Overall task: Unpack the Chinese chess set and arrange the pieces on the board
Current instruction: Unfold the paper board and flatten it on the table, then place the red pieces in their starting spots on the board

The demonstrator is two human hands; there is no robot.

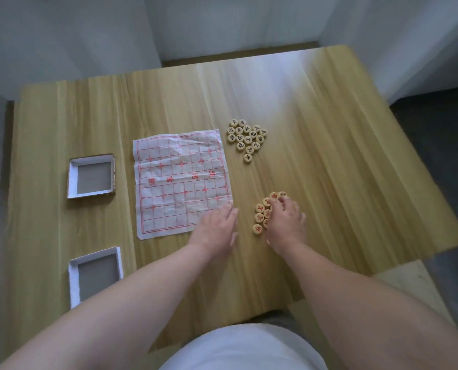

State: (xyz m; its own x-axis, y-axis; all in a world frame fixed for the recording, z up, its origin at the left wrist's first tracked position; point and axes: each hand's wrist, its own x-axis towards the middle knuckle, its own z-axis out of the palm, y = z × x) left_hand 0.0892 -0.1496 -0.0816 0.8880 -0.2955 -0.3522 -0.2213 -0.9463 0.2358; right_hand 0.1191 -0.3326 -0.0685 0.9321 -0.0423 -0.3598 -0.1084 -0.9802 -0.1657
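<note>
Left hand (217,225), fingers straight and together, pins a corner of the flimsy paper board (179,177); right hand (286,222), fingers curled over the red pieces (259,209) beneath them, pinch unclear; pieces judged light, rigid, best pinched by the rim; black pieces (246,137) well beyond.
</note>
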